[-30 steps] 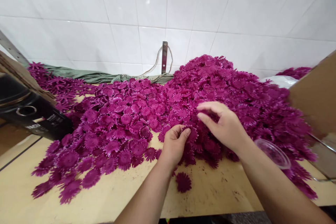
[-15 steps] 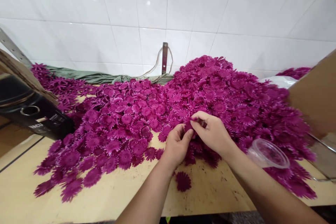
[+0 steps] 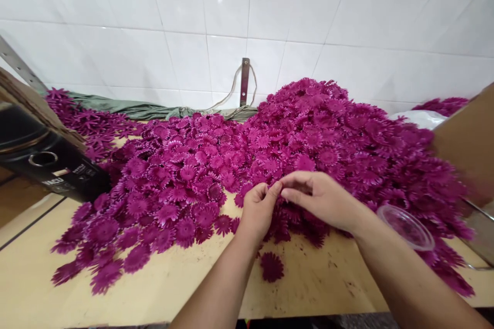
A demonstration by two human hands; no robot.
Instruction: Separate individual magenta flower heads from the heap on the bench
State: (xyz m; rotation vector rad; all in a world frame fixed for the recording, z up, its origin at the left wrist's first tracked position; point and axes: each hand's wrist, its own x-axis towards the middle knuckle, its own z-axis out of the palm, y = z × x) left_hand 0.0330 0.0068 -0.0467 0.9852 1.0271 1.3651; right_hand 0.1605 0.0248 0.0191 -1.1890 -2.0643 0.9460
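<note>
Over the front of a heap of magenta artificial flower petal layers (image 3: 309,133), my two hands meet at the fingertips. My left hand (image 3: 259,209) is closed, its thumb pressed to the curled fingers; what it holds is hidden. My right hand (image 3: 322,198) reaches in from the right with thumb and forefinger pinched close to the left thumb tip. Anything between those fingers is too small to make out. On the board just below the hands lies a single magenta petal layer (image 3: 271,267).
A black cylindrical container (image 3: 57,164) leans at the left beside cardboard. A clear plastic tub (image 3: 407,227) sits in the petals by my right forearm. A cardboard box (image 3: 466,139) stands at the right. Green cloth (image 3: 127,107) runs along the tiled wall (image 3: 173,5), below a metal bracket (image 3: 245,82).
The magenta petal layer seen between my fingers earlier no longer shows there. My right hand has turned flatter and sits slightly lower and to the right. The view has shifted a little.
</note>
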